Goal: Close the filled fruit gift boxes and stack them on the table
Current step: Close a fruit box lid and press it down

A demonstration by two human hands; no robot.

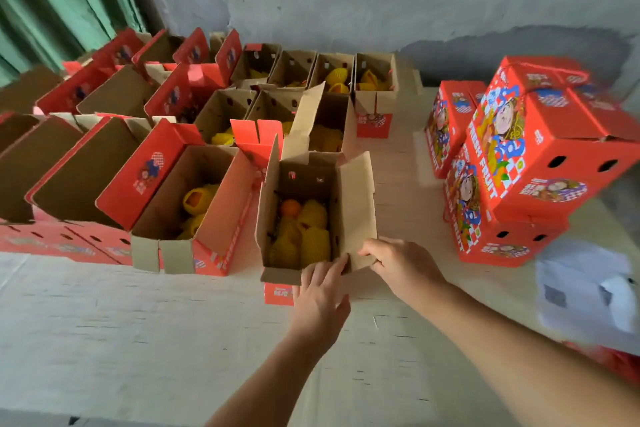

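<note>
An open red fruit gift box (356,204) stands near the table's front, its brown flaps up. Inside lie an orange and fruit wrapped in yellow foam nets (304,236). My left hand (320,295) rests with straight fingers on the box's near end flap. My right hand (398,263) grips the near corner of the right side flap. Three closed red boxes (540,156) are stacked at the right of the table.
Several more open filled boxes (194,198) stand in rows across the left and back of the pale table (138,322). A white sheet with a white object (588,291) lies at the right edge. A grey wall runs behind.
</note>
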